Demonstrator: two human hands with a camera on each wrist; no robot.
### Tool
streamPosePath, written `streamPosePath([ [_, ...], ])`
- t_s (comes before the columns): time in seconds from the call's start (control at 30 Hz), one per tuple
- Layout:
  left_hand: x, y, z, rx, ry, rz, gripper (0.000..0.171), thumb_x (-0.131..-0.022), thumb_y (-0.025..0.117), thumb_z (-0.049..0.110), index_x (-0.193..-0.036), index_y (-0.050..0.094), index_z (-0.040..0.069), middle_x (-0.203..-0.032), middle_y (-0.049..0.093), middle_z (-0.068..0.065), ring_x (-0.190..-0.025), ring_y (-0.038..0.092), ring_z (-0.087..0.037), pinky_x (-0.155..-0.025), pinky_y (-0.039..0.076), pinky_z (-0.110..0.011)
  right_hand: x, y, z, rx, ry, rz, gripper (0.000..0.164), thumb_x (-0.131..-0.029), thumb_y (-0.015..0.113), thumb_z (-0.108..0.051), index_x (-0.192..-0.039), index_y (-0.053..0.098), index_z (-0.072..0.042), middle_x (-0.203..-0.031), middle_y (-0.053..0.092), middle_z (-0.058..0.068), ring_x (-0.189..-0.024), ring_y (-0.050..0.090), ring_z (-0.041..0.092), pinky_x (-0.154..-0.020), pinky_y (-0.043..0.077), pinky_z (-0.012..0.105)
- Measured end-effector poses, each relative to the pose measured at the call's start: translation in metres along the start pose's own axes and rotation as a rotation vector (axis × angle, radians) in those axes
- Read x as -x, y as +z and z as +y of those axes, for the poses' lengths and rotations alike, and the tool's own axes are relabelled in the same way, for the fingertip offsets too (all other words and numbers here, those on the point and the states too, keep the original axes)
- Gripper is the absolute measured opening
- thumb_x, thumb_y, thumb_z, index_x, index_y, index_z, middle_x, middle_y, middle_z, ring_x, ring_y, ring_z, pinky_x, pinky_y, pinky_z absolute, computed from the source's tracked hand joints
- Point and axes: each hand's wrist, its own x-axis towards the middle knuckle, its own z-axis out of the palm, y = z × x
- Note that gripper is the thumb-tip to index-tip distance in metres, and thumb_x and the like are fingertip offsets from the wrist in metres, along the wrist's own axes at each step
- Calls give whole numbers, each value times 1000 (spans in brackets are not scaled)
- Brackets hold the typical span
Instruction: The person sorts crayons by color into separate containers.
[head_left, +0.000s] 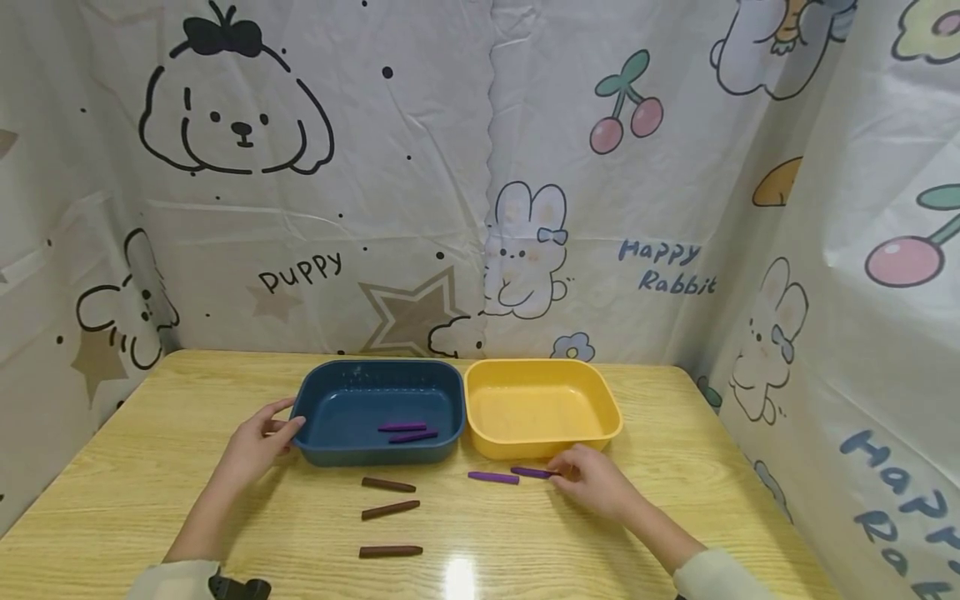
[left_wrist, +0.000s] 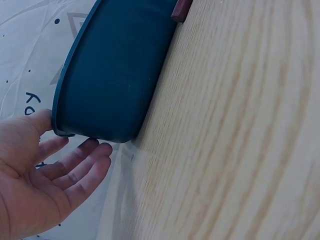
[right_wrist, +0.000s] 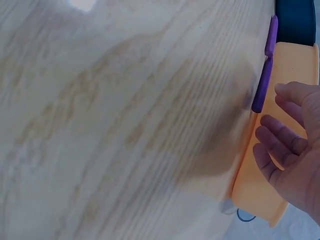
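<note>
My left hand (head_left: pixel 258 437) holds the left end of a dark blue plastic bin (head_left: pixel 378 457); in the left wrist view the thumb is at the rim and the fingertips (left_wrist: pixel 104 149) meet the outer wall. Two purple crayons (head_left: pixel 412 436) lie inside this bin. My right hand (head_left: pixel 592 482) is low over the table in front of a yellow bin (head_left: pixel 543 442), fingers loosely bent and apart. Its thumb and forefinger are around the near end of a dark purple crayon (right_wrist: pixel 263 85), with a gap showing in the right wrist view. A lighter purple crayon (head_left: pixel 493 477) lies end to end with it.
Three brown crayons (head_left: pixel 390 551) lie spread on the wood-grain table (head_left: pixel 300 533) in front of the blue bin. The two bins stand side by side near the back edge. A printed curtain (head_left: pixel 420 167) hangs behind and along both sides.
</note>
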Motion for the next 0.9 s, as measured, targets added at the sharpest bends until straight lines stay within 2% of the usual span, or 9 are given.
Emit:
streamPosePath([
  [0.17, 0, 0, -1, -7, -3, 2, 65, -87, 45, 47, -137, 30, 7, -110, 56, -25, -83, 62, -24, -73, 51, -36, 1, 3, 1, 34, -10, 28, 12, -78, 66, -19, -88, 67, -14, -82, 57, -7, -74, 50, 7, -66, 42, 22],
  [0.4, 1, 0, 0, -4, 2, 8, 62, -89, 46, 43, -137, 30, 7, -110, 57, -25, -83, 62, -24, -73, 51, -36, 1, 10, 1, 40, 4, 12, 14, -78, 66, -21, -90, 67, -15, -78, 53, -6, -70, 44, 8, -60, 37, 18],
  [0.63, 1, 0, 0, -2, 1, 4, 61, -89, 46, 42, -137, 30, 7, -110, 57, -25, -83, 62, -24, -73, 51, -36, 0, 13, 0, 42, -9, 4, 14, -78, 66, -21, -91, 66, -16, -80, 54, -6, -71, 44, 6, -60, 38, 19],
  [0.9, 1, 0, 1, -8, -4, 6, 61, -89, 46, 42, -137, 31, 7, -110, 57, -25, -82, 62, -23, -73, 51, -36, 0, 16, -2, 69, 2, 37, 15, -77, 67, -23, -90, 66, -17, -79, 54, -8, -71, 42, 7, -61, 37, 19],
])
